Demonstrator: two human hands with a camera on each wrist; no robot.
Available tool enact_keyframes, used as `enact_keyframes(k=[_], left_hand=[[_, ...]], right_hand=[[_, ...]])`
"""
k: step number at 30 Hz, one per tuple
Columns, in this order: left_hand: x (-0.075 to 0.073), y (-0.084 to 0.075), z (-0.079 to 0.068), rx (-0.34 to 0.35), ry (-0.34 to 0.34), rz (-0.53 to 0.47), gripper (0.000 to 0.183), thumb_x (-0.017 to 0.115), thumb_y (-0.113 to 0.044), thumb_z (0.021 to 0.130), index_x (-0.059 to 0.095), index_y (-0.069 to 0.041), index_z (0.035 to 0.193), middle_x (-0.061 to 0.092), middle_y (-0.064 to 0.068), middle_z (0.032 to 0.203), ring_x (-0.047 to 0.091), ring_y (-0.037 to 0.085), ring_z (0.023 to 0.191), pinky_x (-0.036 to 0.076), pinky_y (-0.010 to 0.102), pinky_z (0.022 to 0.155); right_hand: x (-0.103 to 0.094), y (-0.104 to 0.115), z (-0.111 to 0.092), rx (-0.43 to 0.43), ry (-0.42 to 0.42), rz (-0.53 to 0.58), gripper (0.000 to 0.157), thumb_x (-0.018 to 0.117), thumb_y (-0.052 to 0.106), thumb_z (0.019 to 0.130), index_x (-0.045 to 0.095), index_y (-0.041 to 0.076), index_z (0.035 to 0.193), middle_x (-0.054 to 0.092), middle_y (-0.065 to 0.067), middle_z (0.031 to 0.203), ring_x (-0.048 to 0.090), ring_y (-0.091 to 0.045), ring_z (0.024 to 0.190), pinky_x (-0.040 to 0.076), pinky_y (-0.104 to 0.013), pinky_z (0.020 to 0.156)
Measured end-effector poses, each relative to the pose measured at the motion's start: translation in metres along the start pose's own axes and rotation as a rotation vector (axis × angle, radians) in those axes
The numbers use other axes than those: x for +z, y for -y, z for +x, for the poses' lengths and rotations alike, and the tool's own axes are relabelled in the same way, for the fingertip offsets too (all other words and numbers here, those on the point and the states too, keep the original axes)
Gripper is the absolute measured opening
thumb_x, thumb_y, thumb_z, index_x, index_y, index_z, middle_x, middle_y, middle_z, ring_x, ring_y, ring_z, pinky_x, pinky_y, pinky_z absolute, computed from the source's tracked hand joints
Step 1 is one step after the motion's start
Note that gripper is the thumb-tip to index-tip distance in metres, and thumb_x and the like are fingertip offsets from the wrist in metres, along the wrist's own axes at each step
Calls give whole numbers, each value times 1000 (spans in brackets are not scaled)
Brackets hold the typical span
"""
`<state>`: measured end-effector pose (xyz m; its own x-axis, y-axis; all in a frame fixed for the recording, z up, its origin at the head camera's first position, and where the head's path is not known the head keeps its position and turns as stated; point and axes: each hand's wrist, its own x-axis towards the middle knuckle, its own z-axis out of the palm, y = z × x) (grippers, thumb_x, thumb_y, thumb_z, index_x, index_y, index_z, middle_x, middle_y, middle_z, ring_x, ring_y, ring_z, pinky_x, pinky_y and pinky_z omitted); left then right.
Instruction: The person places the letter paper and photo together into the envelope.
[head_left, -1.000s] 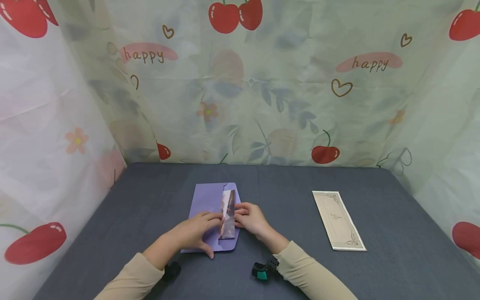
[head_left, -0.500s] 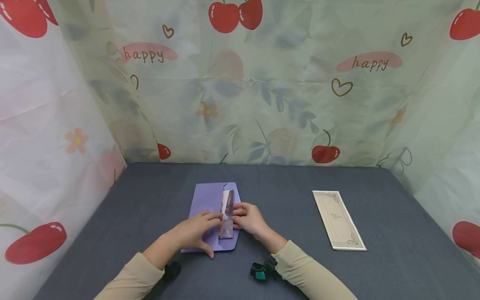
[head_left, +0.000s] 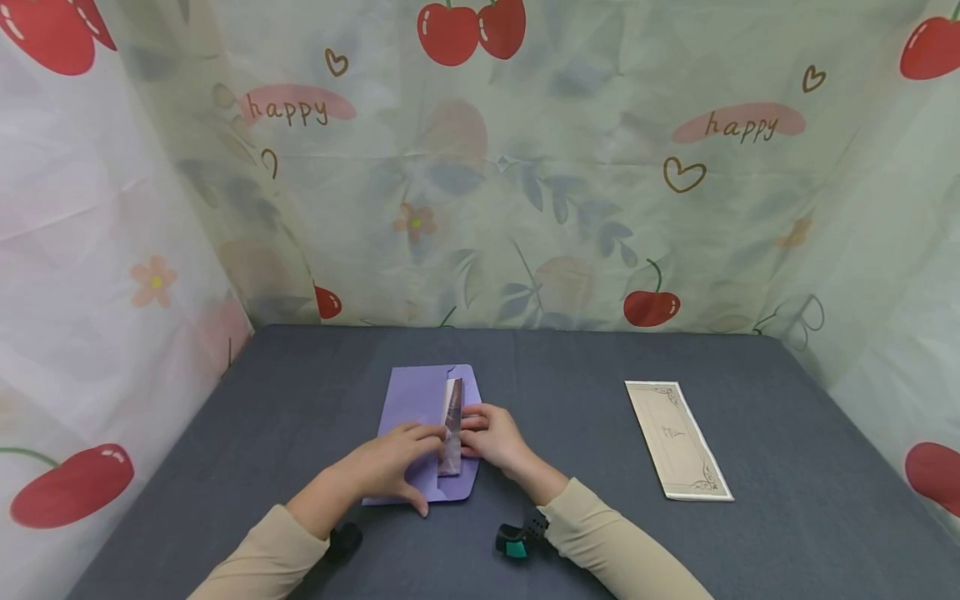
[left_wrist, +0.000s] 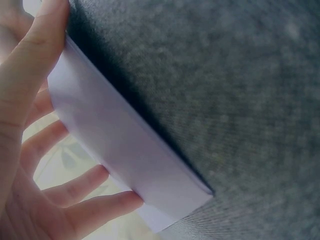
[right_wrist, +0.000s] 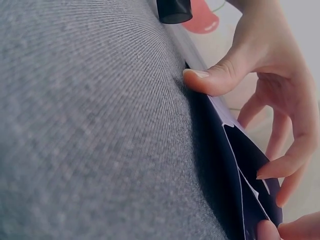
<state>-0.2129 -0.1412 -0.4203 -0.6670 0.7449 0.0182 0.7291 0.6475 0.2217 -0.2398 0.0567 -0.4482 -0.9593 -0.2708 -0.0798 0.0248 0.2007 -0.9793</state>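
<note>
A purple envelope point(head_left: 408, 398) lies on the table with its mouth and flap to the right. A glossy printed picture card point(head_left: 452, 454) sits partly inside that mouth, a narrow strip showing. My left hand point(head_left: 393, 457) rests on the envelope with fingers spread, fingertips at the mouth edge and thumb at the near edge. In the right wrist view the envelope point(right_wrist: 255, 155) gapes slightly beside the left fingers. My right hand point(head_left: 497, 437) pinches the card's outer edge between thumb and fingers, over the flap. The part of the card within the envelope is hidden.
A beige card with ornate corners point(head_left: 675, 442) lies at the right on the dark cloth-covered table point(head_left: 570, 375). Patterned curtains point(head_left: 525, 167) enclose the back and sides. A black wrist device point(head_left: 517, 540) is by the right sleeve.
My right hand has moved left, sliding the picture card deeper into the envelope, so its visible strip is narrower. The left hand and the envelope have stayed in place.
</note>
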Motion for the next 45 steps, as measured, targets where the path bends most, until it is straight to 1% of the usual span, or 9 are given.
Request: enact_keyframes(k=[7,13,16,20,26,30,34,38,45], left_hand=[[-1,-1,0,-20,18,-1,66,81,-49,61,57,-14,112,51,8,135,47,35,123,42,47,100],[-1,-2,1,-35,29,-14,69,81,-48,62,57,-13,117,50,9,137,45,36,125,42,48,101],[-1,-2,0,-39,29,-13,76,81,-48,62,55,-11,124,49,10,138,44,37,126,42,48,101],[-1,-1,0,-35,24,-8,82,81,-48,62,53,-9,128,49,11,138,45,37,126,42,49,100],[0,0,0,-26,16,6,72,80,-48,62,57,-12,119,49,11,138,45,37,125,43,48,99],[1,0,0,-27,14,6,68,80,-48,62,57,-14,116,49,10,138,45,36,125,43,48,99],[1,0,-1,-27,13,-4,67,80,-48,62,57,-15,116,48,10,139,45,37,125,43,48,99],[1,-1,-1,-22,9,-13,65,80,-48,62,57,-15,114,48,10,139,45,37,125,42,49,100],[2,0,-1,3,-12,4,62,80,-48,62,57,-15,109,50,11,137,47,36,123,42,48,99]], right_hand=[[3,1,1,-4,4,20,39,58,-6,84,48,-13,122,62,-32,111,67,-23,85,58,-32,69],[3,1,1,9,12,7,40,58,-4,86,48,-10,124,63,-29,112,68,-23,87,57,-31,70],[4,1,1,9,18,-5,41,58,-3,86,48,-9,125,64,-27,112,68,-22,87,57,-31,70],[5,2,2,5,19,-5,41,57,-3,86,48,-9,126,63,-28,112,68,-23,88,57,-31,70],[8,3,1,7,20,9,42,55,-5,86,47,-9,127,62,-28,113,68,-27,92,57,-33,71],[10,14,-7,1,22,7,41,54,-7,87,46,-11,127,61,-30,113,67,-25,90,57,-34,73],[11,17,-8,4,22,-3,41,53,-7,87,46,-11,127,60,-29,113,66,-23,87,57,-35,73],[11,4,1,5,28,2,43,55,-6,87,46,-9,129,60,-27,113,66,-22,87,58,-33,71],[13,2,3,11,36,42,44,53,-8,86,45,-11,129,60,-28,113,67,-20,86,57,-29,70]])
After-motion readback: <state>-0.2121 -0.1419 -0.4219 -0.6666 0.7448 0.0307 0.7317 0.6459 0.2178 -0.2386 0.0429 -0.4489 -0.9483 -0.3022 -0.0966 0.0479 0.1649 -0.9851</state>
